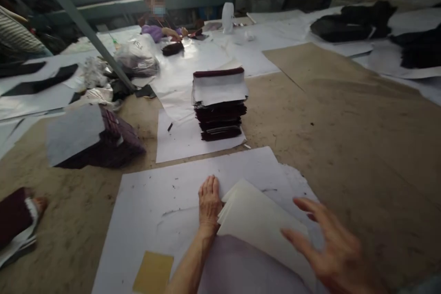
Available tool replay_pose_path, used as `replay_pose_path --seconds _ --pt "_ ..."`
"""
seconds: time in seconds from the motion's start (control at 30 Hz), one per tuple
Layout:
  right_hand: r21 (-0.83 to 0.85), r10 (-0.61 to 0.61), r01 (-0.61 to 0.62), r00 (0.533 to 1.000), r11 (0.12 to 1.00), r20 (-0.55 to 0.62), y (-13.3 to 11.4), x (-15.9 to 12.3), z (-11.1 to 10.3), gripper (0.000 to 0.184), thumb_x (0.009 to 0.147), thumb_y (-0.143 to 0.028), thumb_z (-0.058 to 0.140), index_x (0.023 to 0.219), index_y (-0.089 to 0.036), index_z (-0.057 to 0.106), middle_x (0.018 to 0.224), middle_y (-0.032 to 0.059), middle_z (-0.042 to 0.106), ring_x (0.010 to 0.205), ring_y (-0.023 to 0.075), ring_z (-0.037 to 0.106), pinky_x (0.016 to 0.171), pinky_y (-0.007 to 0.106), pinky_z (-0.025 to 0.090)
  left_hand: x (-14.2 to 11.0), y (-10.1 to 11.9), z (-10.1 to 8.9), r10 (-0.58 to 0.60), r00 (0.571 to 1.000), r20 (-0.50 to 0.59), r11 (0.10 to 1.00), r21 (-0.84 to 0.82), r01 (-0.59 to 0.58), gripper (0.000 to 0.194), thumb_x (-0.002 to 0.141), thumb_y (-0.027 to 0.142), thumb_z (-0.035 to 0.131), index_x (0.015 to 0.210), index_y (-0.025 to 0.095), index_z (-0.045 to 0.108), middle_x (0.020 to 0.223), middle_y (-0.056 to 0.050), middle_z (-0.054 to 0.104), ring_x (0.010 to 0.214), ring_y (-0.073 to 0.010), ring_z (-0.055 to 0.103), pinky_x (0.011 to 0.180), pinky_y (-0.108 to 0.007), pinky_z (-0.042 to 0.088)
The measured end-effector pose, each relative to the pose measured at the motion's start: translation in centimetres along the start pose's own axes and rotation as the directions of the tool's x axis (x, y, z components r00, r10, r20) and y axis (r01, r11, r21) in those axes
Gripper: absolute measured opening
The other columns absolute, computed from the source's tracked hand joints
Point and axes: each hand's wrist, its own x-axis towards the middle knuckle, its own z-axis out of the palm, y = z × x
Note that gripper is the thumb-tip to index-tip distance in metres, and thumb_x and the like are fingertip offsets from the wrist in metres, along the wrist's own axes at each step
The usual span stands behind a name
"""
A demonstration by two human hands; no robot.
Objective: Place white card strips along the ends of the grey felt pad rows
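Observation:
My left hand lies flat, fingers together and stretched out, on a large white paper sheet, pressing beside the left edge of a fanned stack of cream sheets. My right hand hovers open with fingers spread over the right corner of that stack, holding nothing. A purple-grey fabric piece lies under the cream sheets, near me.
A tall pile of dark maroon fabric pieces with white paper stands ahead. A leaning pile under grey paper lies at left. A yellow card sits near me. A person works far back beside plastic bags.

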Motion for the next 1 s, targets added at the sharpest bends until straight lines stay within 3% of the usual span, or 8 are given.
replay_pose_path --seconds 0.07,0.17,0.3,0.43,0.67,0.8,1.0 --pt "-0.047 -0.054 0.055 0.998 0.997 0.018 0.1 -1.4 2.7 0.055 0.085 -0.049 0.042 0.127 -0.013 0.039 0.114 0.0172 0.054 0.102 0.0312 0.054 0.081 0.044 0.049 0.1 0.0 -0.5 0.011 1.0 -0.016 1.0 0.029 -0.011 0.048 0.078 0.003 0.041 0.126 0.009 0.046 0.132 -0.015 0.048 0.126 -0.024 0.04 0.105 -0.041 0.032" --pt "-0.11 -0.102 0.115 0.988 0.987 0.118 0.1 -3.7 5.9 0.07 0.077 -0.037 0.047 0.136 -0.009 0.025 0.133 0.0208 0.04 0.122 0.0368 0.038 0.093 0.054 0.04 0.1 0.1 -1.0 0.026 0.999 -0.029 0.997 0.067 -0.024 0.046 0.079 0.004 0.04 0.125 0.008 0.046 0.131 -0.016 0.049 0.125 -0.0245 0.041 0.104 -0.041 0.033" --pt "-0.08 -0.053 0.069 0.982 0.994 0.182 -0.1 -4.9 7.6 0.088 0.068 -0.025 0.052 0.142 -0.008 0.007 0.14 0.0204 0.031 0.13 0.0336 0.028 0.101 0.054 0.032 0.1 0.0 -1.1 0.049 0.999 -0.022 0.995 0.086 -0.047 0.044 0.08 0.007 0.041 0.123 0.008 0.046 0.132 -0.016 0.048 0.123 -0.0259 0.042 0.102 -0.042 0.034" --pt "0.012 -0.033 0.031 0.978 0.999 0.207 -0.3 -4.6 7.5 0.09 0.065 -0.019 0.053 0.142 -0.009 0.007 0.138 0.0206 0.034 0.129 0.0322 0.03 0.102 0.05 0.033 0.1 -0.2 -1.0 0.049 0.999 -0.016 0.994 0.096 -0.047 0.04 0.082 0.011 0.04 0.122 0.008 0.047 0.131 -0.017 0.049 0.122 -0.0275 0.043 0.101 -0.043 0.034" --pt "0.171 0.056 -0.087 0.983 0.982 0.176 -0.2 -5.0 6.1 0.076 0.065 -0.025 0.057 0.134 -0.009 0.028 0.126 0.0185 0.046 0.116 0.0293 0.045 0.096 0.045 0.041 0.3 -0.5 -0.9 0.03 0.999 0.024 0.995 0.091 -0.033 0.042 0.082 0.011 0.04 0.123 0.011 0.047 0.132 -0.015 0.048 0.124 -0.0271 0.041 0.101 -0.043 0.034" --pt "0.196 0.094 -0.126 0.982 0.973 0.164 -0.7 -5.6 5.5 0.071 0.064 -0.029 0.061 0.128 -0.009 0.038 0.126 0.0191 0.048 0.116 0.0309 0.045 0.097 0.048 0.039 0.3 -0.4 -1.3 0.023 0.998 0.054 0.998 0.054 -0.026 0.045 0.081 0.014 0.042 0.126 0.009 0.045 0.134 -0.017 0.045 0.126 -0.0288 0.037 0.103 -0.044 0.031" --pt "0.405 0.352 -0.454 0.886 0.794 0.301 -1.4 -6.4 4.7 0.076 0.06 -0.035 0.067 0.127 -0.007 0.043 0.127 0.0199 0.048 0.115 0.0326 0.046 0.097 0.051 0.038 0.2 -0.1 -2.3 0.041 0.995 0.091 0.998 -0.05 -0.037 0.054 0.079 0.026 0.05 0.129 0.011 0.04 0.138 -0.019 0.04 0.13 -0.0292 0.031 0.107 -0.045 0.024"
